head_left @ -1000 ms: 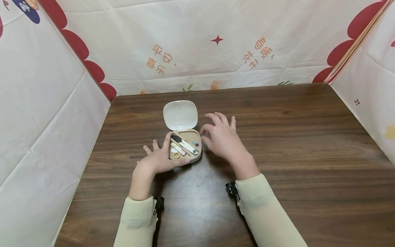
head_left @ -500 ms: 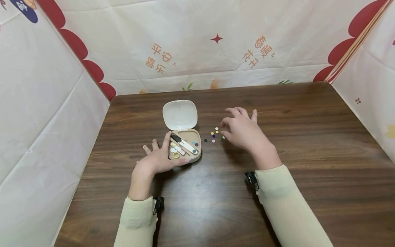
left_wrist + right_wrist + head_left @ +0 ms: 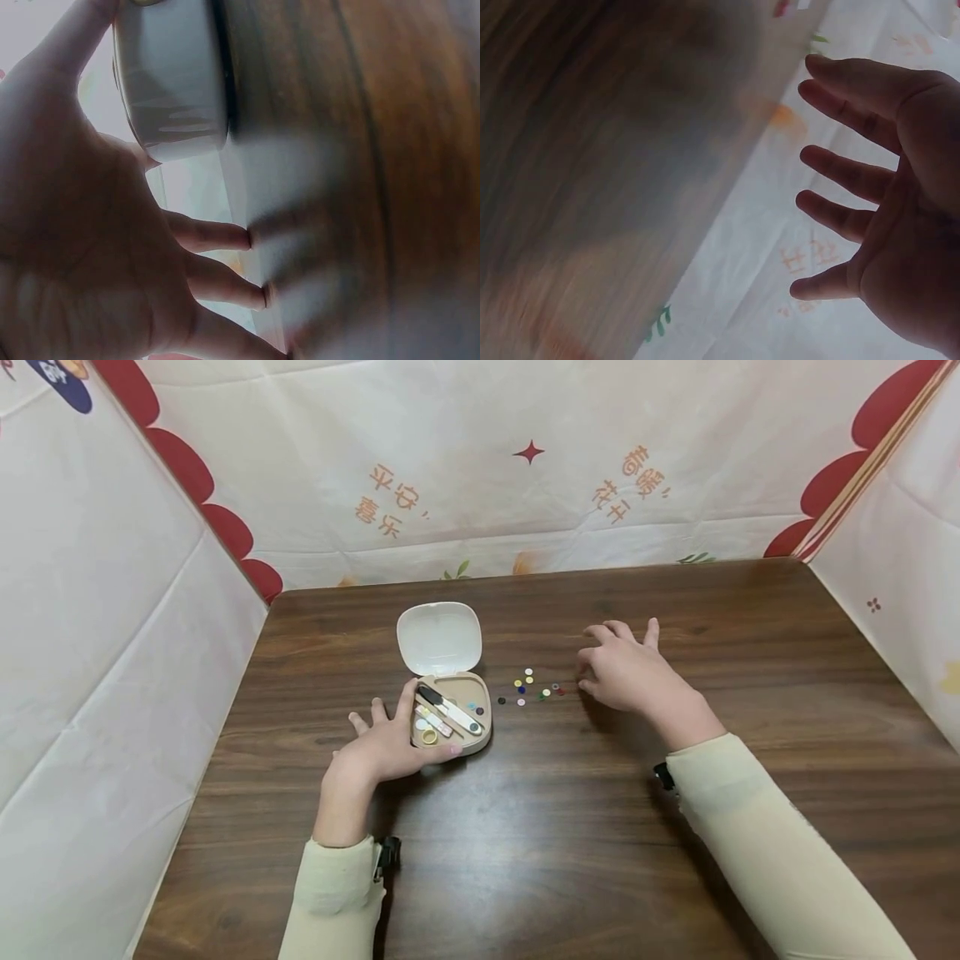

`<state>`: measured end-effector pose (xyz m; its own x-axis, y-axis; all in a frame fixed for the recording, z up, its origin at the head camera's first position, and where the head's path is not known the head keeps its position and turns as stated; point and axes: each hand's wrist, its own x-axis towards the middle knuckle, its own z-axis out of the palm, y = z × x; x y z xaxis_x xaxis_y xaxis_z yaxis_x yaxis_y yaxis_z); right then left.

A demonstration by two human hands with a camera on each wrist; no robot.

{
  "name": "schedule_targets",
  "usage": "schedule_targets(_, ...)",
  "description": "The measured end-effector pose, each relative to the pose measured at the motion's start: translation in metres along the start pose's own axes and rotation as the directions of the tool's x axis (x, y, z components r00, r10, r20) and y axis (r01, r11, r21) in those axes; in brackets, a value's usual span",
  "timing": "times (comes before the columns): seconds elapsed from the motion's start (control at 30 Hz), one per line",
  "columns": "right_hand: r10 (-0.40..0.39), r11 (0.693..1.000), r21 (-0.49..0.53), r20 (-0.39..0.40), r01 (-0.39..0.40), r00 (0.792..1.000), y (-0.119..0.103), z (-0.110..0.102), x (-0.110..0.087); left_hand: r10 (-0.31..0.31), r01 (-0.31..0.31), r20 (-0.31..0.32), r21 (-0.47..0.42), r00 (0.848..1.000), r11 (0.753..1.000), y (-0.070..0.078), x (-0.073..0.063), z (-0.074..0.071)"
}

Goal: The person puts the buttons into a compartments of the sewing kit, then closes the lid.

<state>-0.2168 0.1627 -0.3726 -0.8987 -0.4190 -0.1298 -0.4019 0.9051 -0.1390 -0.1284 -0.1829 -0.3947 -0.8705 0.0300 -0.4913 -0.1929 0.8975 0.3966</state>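
Note:
A small beige sewing box (image 3: 459, 683) stands on the table, its white lid (image 3: 439, 637) swung up at the back. My left hand (image 3: 378, 750) grips it at the near left, thumb along the front and index finger on the left side; the left wrist view shows the box's pale side wall (image 3: 176, 82) by the thumb. Inside lie a black-and-white tool (image 3: 448, 708), a gold ring-like piece (image 3: 429, 737) and several buttons. More coloured buttons (image 3: 521, 702) are scattered right of the box. Beyond them hovers my right hand (image 3: 630, 672), fingers loosely bent and apart, nothing seen between them.
The dark wood-grain table (image 3: 570, 843) extends around both hands. Printed white cloth (image 3: 480, 493) hangs behind the table and along both sides. A black wrist camera (image 3: 388, 856) sits on the left sleeve, another on the right.
My right hand has moved from beside the box to the right, leaving a trail of several buttons in view on the table. The left hand and box have stayed put.

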Motion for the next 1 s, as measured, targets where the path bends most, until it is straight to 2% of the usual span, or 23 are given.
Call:
schedule_targets(0.1, -0.01, 0.999, -0.034, 0.028, 0.011, 1.0, 0.008, 0.005, 0.0, 0.005, -0.005, -0.007, -0.005, 1.0, 1.0, 0.002, -0.001, 0.0)
schedule_targets(0.23, -0.044, 0.996, -0.077, 0.035, 0.047, 0.998, 0.012, 0.007, 0.002, 0.007, -0.007, -0.031, 0.016, 1.0, 1.0, -0.004, 0.006, 0.006)
schedule_targets(0.4, -0.067, 0.993, -0.093, 0.038, 0.071, 0.997, 0.01, 0.006, 0.002, 0.026, -0.026, -0.019, 0.001, 0.999, 1.0, -0.004, 0.002, 0.004)
schedule_targets(0.53, -0.093, 0.991, -0.093, 0.027, 0.095, 0.995, 0.007, 0.007, 0.003, 0.014, -0.014, -0.009, 0.0, 1.0, 1.0, -0.002, -0.001, 0.001)
schedule_targets(0.63, -0.115, 0.988, -0.103, 0.014, 0.115, 0.993, 0.004, 0.011, 0.006, -0.006, 0.006, -0.006, 0.001, 1.0, 1.0, -0.003, 0.004, 0.002)
schedule_targets(0.77, -0.135, 0.985, -0.106, 0.004, 0.135, 0.991, 0.001, 0.018, 0.009, 0.006, -0.006, -0.012, -0.002, 1.0, 1.0, -0.004, 0.006, 0.003)
schedule_targets(1.0, -0.173, 0.98, -0.103, -0.027, 0.169, 0.985, -0.006, 0.028, 0.012, -0.015, 0.015, -0.018, 0.009, 1.0, 1.0, 0.001, -0.001, 0.001)
